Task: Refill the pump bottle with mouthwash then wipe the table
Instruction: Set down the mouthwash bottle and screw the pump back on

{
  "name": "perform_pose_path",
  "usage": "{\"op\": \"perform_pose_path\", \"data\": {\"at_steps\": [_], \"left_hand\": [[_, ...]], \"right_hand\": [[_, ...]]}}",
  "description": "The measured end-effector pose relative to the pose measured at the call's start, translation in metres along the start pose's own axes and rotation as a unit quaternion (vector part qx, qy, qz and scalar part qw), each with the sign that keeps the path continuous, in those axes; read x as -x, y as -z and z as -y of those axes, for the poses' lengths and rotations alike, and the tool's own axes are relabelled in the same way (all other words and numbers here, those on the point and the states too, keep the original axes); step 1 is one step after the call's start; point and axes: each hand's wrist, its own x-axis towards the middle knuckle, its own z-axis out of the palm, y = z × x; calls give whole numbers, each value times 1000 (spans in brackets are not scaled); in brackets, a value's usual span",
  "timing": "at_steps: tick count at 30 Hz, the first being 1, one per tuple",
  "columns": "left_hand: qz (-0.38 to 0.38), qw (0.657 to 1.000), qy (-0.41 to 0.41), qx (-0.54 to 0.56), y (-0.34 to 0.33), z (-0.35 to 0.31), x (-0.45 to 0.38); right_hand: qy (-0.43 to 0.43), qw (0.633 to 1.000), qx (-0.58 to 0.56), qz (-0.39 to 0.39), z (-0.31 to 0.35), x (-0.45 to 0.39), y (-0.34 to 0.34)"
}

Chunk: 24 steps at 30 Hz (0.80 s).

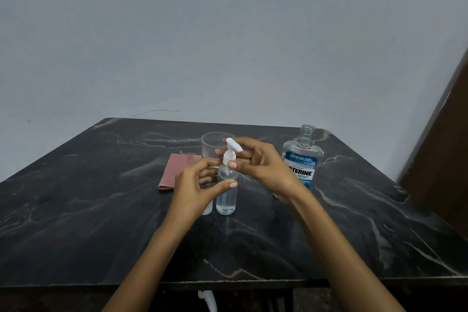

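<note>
Left hand (pixel 192 185) grasps the upright pump bottle (pixel 226 192) mid-bench (pixel 101 210) while right hand (pixel 260 162), directly above along its vertical axis, pinches the pump head (pixel 231 152) at the neck.

One pump bottle (pixel 226 192), one mouthwash bottle (pixel 302 159), one clear cup (pixel 210 145), one pink cloth (pixel 174 171), two hands.

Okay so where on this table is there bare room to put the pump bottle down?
Bare marble lies left of the pink cloth out to the table edge, and along the near edge below both forearms. It is crowded mid-table: clear cup, pump bottle and open mouthwash bottle stand close.
</note>
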Motion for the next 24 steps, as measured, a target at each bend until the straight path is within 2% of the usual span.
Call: {"op": "perform_pose_path", "data": {"at_steps": [6,8,12,14,24], "left_hand": [[22,1000,6,-14,3,0,-1],[31,999,9,-8,4,-2,0],[35,999,16,-9,6,-3,-1],[34,999,21,-14,5,-3,-1],[-8,996,-22,-89,-6,-5,7]], "right_hand": [[17,993,23,-111,-8,-2,-9],[7,994,28,-102,-4,-3,-6],[-15,1000,4,-7,8,-5,4],[-11,1000,-7,17,9,-7,6],[26,997,-30,-70,-2,-11,-7]]}}
